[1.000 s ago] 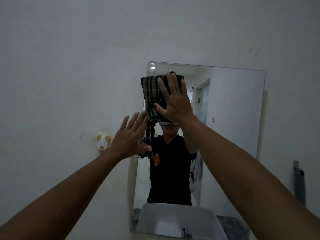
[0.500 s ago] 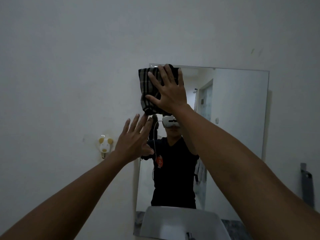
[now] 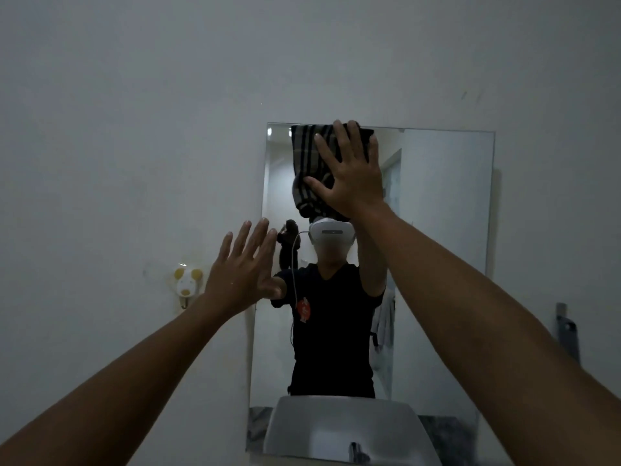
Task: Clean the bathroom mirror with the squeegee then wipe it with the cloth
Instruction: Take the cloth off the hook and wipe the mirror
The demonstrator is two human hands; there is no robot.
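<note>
Mirror (image 3: 437, 250) is the landmark: a frameless rectangle on the pale wall (image 3: 134, 129), its lower edge hidden behind the sink (image 3: 342, 428).

Right hand (image 3: 349, 176) is at the mirror's top, left of centre, fingers spread, palm flat and pressing the striped cloth (image 3: 311, 169) against the glass. Fingertips reach the mirror's top edge; the cloth's upper hem sits right at that edge too. The cloth hangs down under the palm, bunched at its lower end. A narrow strip of bare glass lies between the cloth and the mirror's left edge.

Left hand (image 3: 245, 267) is at the mirror's left edge about mid-height, fingers spread, holding nothing, thumb crossing over the edge onto the glass side. Can't tell if the palm touches wall or mirror.

Open room: the mirror's whole right half is bare glass out to its right edge, w/ nothing in front. Below the cloth the centre is only partly covered by the right forearm.

A dark, squeegee-like tool (image 3: 568, 331) hangs on the wall just right of the mirror's lower right part, apart from both hands; too dim to be sure what it is. A small yellow-eared hook (image 3: 187, 280) sits on the wall left of the mirror, near the left wrist.
</note>
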